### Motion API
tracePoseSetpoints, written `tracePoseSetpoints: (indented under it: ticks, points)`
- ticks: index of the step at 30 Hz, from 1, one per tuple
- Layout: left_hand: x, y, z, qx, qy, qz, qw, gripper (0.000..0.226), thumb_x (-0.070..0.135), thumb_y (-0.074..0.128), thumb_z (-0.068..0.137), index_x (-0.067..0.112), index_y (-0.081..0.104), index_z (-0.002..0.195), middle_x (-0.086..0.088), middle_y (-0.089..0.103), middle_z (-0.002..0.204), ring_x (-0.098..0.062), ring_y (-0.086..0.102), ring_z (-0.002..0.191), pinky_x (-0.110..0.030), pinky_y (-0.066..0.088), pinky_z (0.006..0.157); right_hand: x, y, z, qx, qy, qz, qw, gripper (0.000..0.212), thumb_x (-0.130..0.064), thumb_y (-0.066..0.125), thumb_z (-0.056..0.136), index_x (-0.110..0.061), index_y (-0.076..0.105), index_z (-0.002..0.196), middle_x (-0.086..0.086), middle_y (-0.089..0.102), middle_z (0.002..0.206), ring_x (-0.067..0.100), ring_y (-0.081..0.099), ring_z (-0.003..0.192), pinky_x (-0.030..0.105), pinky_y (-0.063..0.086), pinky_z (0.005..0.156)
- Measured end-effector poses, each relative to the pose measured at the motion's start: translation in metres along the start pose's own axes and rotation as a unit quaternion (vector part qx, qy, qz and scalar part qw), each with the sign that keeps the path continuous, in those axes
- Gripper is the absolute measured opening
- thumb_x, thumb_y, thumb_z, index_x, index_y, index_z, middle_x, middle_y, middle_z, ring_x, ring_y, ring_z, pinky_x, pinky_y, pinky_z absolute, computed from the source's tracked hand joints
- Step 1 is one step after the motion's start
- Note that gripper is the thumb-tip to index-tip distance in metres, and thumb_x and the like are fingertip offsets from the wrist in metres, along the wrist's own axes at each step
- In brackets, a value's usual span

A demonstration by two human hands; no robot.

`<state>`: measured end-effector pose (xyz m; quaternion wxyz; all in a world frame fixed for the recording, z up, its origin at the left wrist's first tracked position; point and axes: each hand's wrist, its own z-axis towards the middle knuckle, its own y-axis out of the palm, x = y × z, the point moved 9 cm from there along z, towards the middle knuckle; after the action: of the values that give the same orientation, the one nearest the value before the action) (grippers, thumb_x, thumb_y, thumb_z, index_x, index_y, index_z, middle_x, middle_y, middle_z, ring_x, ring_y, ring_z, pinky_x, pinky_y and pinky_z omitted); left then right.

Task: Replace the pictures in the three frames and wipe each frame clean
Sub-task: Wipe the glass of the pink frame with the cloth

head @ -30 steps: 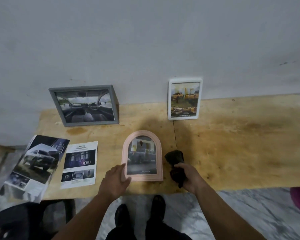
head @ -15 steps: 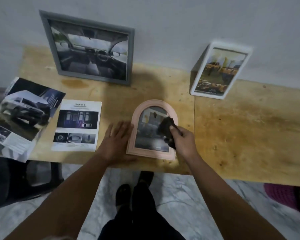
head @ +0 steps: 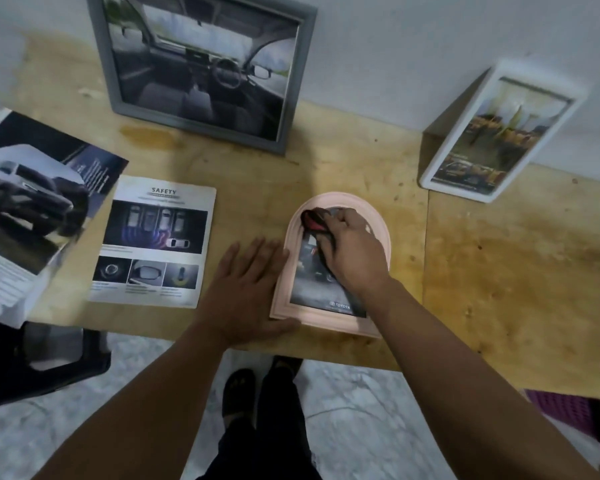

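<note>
The pink frame is laid flat near the front edge of the desk, likely so its glass can be rubbed. Its round top points to the wall, its long side running front to back. It is kept from sliding by the flat, spread left hand. A dark cloth is gripped by the right hand on the glass.

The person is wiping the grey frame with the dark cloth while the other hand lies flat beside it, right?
Not quite. The head view shows the right hand rubbing the dark cloth on the pink arched frame, not the grey frame, which leans against the wall. The left hand does lie flat beside it.
</note>
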<state>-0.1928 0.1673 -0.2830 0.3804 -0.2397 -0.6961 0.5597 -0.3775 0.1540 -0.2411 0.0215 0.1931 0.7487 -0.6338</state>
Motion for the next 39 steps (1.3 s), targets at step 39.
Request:
tracePoseSetpoints:
  ticks: [39]
  points:
    - [0.001, 0.001, -0.001, 0.009, -0.002, -0.003, 1.000, 0.119, 0.098, 0.029, 0.078, 0.016, 0.025, 0.165, -0.009, 0.018, 0.173, -0.030, 0.011, 0.161, -0.060, 0.016, 0.126, 0.003, 0.011, -0.020, -0.031, 0.118, 0.025, 0.992, 0.038, -0.024, 0.053, 0.100, -0.019, 0.062, 0.136, 0.013, 0.059, 0.129, 0.035, 0.063, 0.106, 0.037, 0.050, 0.081]
